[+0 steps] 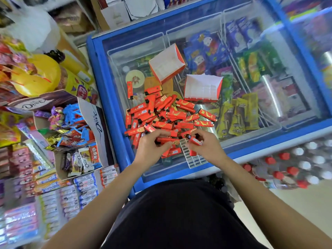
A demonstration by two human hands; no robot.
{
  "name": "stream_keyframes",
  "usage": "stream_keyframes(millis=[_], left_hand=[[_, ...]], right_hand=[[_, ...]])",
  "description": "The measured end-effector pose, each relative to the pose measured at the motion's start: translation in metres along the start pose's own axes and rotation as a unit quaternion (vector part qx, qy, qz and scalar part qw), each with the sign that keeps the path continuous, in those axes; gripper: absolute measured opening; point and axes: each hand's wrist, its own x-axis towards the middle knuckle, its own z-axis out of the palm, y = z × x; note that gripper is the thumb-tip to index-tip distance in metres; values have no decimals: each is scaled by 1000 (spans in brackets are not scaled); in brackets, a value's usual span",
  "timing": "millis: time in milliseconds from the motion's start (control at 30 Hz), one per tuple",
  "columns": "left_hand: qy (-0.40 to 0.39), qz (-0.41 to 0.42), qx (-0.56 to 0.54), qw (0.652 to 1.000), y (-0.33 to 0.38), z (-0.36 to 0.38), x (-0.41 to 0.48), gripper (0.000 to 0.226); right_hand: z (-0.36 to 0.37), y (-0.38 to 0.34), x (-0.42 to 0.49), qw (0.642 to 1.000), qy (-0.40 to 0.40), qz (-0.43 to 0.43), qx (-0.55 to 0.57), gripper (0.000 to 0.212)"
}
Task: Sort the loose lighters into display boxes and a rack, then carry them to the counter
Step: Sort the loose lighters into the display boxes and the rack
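Note:
A heap of several red lighters (167, 115) lies on the glass lid of a blue chest freezer (100, 72). Behind the heap stand two red-and-white display boxes, one tilted (166, 62) and one to the right (202, 88), both showing white insides. A grey plastic rack (193, 159) with small cells lies at the heap's near edge. My left hand (152, 148) grips a red lighter (167, 141) at the heap's front. My right hand (206, 146) pinches another red lighter (195, 141) just above the rack.
Left of the freezer are open Dove chocolate boxes (75, 123), candy and snack packs. Bottled drinks with red and white caps (291, 166) stand at the lower right. Ice cream packs show under the glass. A second freezer lid (305, 33) adjoins at the right.

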Motion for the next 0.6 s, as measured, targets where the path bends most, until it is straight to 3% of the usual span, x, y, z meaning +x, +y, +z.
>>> stream_keyframes(millis=[133,333,467,600], left_hand=[[-39,46,10,998,11,17,8,27],[-112,42,11,993,9,24,8,28],[-94,42,9,995,8,22,7,24],[-64,0,-13,998,2,14,9,20]], right_hand=[[3,8,-10,999,-18,33,11,30],[1,10,-7,987,-122,11,-106,26],[4,3,-1,982,-150,12,-109,34],[-2,0,5,986,-159,41,-39,42]])
